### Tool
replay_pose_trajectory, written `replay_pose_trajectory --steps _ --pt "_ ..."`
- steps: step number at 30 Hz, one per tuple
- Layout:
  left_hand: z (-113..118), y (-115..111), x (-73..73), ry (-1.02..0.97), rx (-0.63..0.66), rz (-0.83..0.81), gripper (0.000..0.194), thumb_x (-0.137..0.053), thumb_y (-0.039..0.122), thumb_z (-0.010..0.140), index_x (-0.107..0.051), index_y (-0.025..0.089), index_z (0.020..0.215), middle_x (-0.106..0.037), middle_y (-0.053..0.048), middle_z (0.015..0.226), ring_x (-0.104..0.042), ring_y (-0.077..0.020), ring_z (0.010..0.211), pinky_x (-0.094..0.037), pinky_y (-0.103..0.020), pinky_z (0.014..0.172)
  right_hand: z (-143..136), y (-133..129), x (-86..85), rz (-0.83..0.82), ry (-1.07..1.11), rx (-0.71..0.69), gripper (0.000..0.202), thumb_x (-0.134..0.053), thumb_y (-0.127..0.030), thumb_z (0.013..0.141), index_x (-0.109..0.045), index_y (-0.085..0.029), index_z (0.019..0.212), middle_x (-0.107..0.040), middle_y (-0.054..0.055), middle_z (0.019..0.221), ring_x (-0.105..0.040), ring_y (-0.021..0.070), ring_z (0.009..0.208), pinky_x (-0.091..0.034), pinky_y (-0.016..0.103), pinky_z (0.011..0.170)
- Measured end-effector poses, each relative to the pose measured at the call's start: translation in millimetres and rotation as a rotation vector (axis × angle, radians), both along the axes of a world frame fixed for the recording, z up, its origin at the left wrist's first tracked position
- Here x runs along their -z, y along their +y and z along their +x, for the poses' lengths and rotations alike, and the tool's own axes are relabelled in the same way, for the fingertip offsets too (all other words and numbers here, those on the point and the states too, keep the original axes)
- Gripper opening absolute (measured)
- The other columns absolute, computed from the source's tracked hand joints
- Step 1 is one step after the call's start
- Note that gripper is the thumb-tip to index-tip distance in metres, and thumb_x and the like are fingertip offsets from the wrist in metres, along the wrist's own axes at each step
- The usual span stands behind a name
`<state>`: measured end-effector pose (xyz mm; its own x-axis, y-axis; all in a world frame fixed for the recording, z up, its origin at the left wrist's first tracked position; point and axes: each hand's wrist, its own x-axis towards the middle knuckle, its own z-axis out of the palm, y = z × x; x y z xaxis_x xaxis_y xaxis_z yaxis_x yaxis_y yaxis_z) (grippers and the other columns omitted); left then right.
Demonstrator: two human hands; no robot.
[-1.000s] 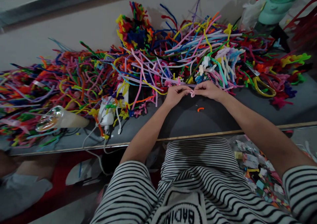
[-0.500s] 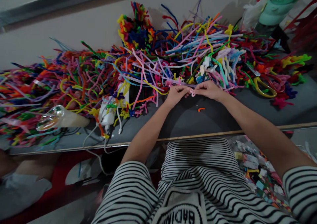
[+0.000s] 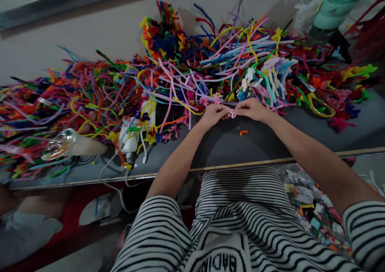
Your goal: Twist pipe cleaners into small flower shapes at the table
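Note:
A small pink pipe cleaner (image 3: 232,114), bent into a looped shape, is pinched between my two hands above the grey table (image 3: 219,147). My left hand (image 3: 214,115) grips it from the left with thumb and forefinger. From the right, the fingertips of my right hand (image 3: 252,109) close on its other side. Just below my hands a short orange pipe cleaner piece (image 3: 243,132) lies on the table. Behind them stretches a heap of loose pipe cleaners (image 3: 183,77) in many colours, with white and pale blue bent pieces (image 3: 251,79) beyond my right hand.
Yellow-handled scissors (image 3: 320,105) lie to the right. A white power adapter (image 3: 128,137) with cables and a plastic cup (image 3: 81,142) on its side are at the left. A green pot (image 3: 333,13) stands at the back right. Scraps (image 3: 315,208) lie below the table edge.
Both hands stay almost in place, still pinching the pink pipe cleaner, whose loop has shifted slightly. The whole view has moved a little.

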<state>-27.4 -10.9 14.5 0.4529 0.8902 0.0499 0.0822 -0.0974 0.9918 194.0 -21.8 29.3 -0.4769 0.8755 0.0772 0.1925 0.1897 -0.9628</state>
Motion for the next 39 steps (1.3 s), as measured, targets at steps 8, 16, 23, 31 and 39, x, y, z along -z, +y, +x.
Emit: replay_pose_trajectory --steps 8,16,23,31,39 --pt "-0.6 -1.3 -1.7 0.03 0.018 0.041 0.032 -0.08 0.045 0.085 -0.078 0.014 0.081 -0.073 -0.003 0.071 -0.062 -0.0089 0.062 -0.053 -0.023 0.065 -2.3 -1.9 4.7 0.005 -0.011 0.028 0.033 -0.082 -0.052 0.077 -0.082 -0.02 0.084 -0.081 0.008 0.085 -0.068 0.0168 0.073 -0.051 0.03 0.069" --pt "0.4 2.4 -0.6 0.046 0.071 0.087 0.032 -0.073 0.045 0.093 -0.073 0.015 0.084 -0.071 -0.003 0.073 -0.062 -0.0093 0.064 -0.053 -0.023 0.065 -3.3 -2.7 0.5 0.016 -0.045 0.086 0.034 -0.084 -0.054 0.076 -0.082 -0.02 0.08 -0.077 0.007 0.078 -0.066 0.018 0.072 -0.05 0.03 0.065" --pt "3.1 5.5 4.7 0.039 -0.002 0.071 0.035 -0.067 0.049 0.096 -0.069 0.016 0.085 -0.07 -0.003 0.075 -0.061 -0.0106 0.063 -0.048 -0.023 0.059 -5.5 -4.7 -3.2 0.055 -0.116 0.139 0.04 -0.082 -0.06 0.079 -0.082 -0.019 0.078 -0.067 0.004 0.062 -0.052 0.0145 0.06 -0.038 0.029 0.055" --pt "6.7 3.3 5.7 0.019 -0.092 0.063 0.025 -0.068 0.04 0.096 -0.072 0.016 0.088 -0.069 -0.001 0.071 -0.057 -0.0096 0.058 -0.045 -0.022 0.054 -6.9 -4.4 -1.5 0.065 -0.118 0.149 0.041 -0.081 -0.059 0.078 -0.08 -0.019 0.077 -0.062 0.002 0.059 -0.045 0.0124 0.057 -0.031 0.03 0.054" --pt "6.1 3.0 4.5 0.069 -0.09 0.034 0.018 -0.069 0.027 0.095 -0.075 0.015 0.084 -0.073 -0.003 0.073 -0.059 -0.0083 0.059 -0.047 -0.021 0.057 -8.2 -7.1 -1.5 0.097 -0.082 0.185 0.038 -0.074 -0.054 0.081 -0.079 -0.016 0.08 -0.049 -0.002 0.056 -0.031 0.0103 0.055 -0.024 0.031 0.056"
